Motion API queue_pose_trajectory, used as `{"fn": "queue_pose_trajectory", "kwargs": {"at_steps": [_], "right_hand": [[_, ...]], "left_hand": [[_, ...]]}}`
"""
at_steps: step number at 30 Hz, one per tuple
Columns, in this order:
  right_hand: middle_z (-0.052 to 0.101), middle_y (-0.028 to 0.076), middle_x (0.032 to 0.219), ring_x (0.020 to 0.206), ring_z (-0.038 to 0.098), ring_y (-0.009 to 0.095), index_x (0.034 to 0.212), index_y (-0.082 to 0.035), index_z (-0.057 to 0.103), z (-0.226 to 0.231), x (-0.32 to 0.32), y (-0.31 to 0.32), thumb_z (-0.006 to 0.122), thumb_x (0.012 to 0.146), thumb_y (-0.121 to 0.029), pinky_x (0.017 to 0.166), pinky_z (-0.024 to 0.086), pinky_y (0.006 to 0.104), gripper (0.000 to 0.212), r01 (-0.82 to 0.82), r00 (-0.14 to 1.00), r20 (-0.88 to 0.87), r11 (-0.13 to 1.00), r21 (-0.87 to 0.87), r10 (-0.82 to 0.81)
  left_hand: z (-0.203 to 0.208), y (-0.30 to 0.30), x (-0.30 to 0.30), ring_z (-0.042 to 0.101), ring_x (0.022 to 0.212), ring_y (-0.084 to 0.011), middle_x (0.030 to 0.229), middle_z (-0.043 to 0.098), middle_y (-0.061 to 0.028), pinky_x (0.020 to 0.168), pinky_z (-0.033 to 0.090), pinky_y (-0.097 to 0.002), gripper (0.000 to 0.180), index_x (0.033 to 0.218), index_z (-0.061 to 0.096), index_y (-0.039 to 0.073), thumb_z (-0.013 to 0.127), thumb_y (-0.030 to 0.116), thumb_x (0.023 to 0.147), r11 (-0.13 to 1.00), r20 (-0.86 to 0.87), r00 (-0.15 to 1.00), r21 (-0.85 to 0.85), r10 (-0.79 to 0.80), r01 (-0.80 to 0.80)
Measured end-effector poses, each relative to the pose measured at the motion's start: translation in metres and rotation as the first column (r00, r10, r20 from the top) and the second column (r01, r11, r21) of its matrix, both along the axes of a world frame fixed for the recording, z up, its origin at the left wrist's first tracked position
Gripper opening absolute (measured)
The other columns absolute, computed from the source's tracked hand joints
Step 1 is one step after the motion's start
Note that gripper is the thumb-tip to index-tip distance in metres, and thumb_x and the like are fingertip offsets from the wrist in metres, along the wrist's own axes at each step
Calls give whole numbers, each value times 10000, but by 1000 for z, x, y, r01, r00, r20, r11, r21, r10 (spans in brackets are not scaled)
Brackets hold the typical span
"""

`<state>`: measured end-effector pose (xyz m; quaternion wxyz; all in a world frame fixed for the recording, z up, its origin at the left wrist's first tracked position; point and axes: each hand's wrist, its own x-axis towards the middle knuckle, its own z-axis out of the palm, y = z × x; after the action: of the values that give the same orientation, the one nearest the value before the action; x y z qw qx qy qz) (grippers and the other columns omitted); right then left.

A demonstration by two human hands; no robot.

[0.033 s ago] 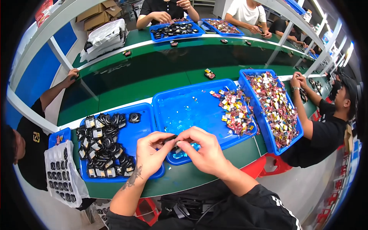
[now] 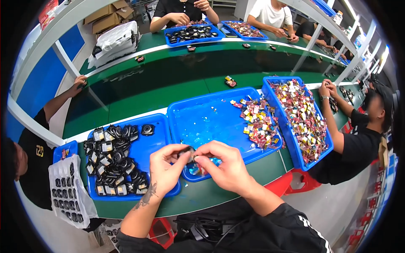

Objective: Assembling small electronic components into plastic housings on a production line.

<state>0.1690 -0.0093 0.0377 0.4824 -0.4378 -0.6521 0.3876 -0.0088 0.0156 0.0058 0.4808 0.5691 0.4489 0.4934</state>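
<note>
The left hand (image 2: pixel 168 165) grasps a small, dark, partly hidden piece (image 2: pixel 185 150) between thumb and forefinger. The right hand (image 2: pixel 222 168) is closed in a pinch at the same piece's right side; exact contact blurred and covered by fingers. Piece position: raised over the near left corner of a shallow blue plastic tray (image 2: pixel 213 126).

Step, as judged: fine two-handed fingertip work on one piece. The next move would seem to call for a steady left pinch and small, careful action by the right fingertips; whether parts are being joined or separated cannot be told.

Surface: green worktop (image 2: pixel 192 203). The shallow tray carries a loose heap of small red, yellow and white parts (image 2: pixel 260 124) toward its right end. Just beside it on the left, a second blue plastic tray (image 2: pixel 147 162) with piled black modules (image 2: pixel 113 158), some bearing pale labels. To the right, a narrow, deeper blue bin (image 2: pixel 282 79) filled with more red, yellow and white parts. Far left, a white moulded sheet (image 2: pixel 87 201) with rows of round dark parts.

Room: co-workers at both sides and across the green line; white metal frame (image 2: pixel 37 122); brown cardboard boxes (image 2: pixel 105 19) behind.
</note>
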Motion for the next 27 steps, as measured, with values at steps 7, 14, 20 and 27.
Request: {"fn": "queue_pose_trajectory", "kwargs": {"at_steps": [7, 14, 20, 27], "right_hand": [[680, 119, 865, 784, 670, 233, 920, -19, 712, -4, -1, -5, 700, 808, 1, 713, 535, 331, 115, 11, 991, 132, 986, 169, -33], [681, 121, 837, 733, 674, 247, 939, -16, 711, -1, -1, -1, 702, 793, 27, 642, 531, 318, 153, 156, 950, 234, 963, 220, -207], [684, 127, 848, 693, 668, 229, 934, -9, 705, 6, -8, -1, 694, 797, 40, 605, 519, 310, 145, 171, 938, 254, 952, 254, -236], [684, 102, 811, 698, 644, 142, 903, 38, 673, 6, -8, -8, 696, 788, 65, 636, 506, 259, 121, 235, 949, 180, 962, 140, -258]], "left_hand": [[-6, -5, 5, 675, 879, -177, 997, 685, -146, 760, 559, -276, 175, 1039, 560, -2, 630, -28, 881, 986, 396, 917, -168, 54, 15], [-7, -11, 13, 623, 1087, -189, 1209, 619, -142, 933, 538, -305, 371, 1299, 516, -64, 568, -5, 936, 910, 456, 863, -226, -217, 348], [-5, -13, 14, 590, 1136, -173, 1255, 595, -136, 957, 505, -282, 389, 1331, 494, -65, 549, -5, 951, 938, 469, 847, -95, -252, 332], [-7, -15, 15, 586, 1128, -162, 1254, 596, -133, 966, 494, -288, 391, 1343, 484, -66, 535, -5, 960, 926, 494, 823, -86, -281, 367]]}}
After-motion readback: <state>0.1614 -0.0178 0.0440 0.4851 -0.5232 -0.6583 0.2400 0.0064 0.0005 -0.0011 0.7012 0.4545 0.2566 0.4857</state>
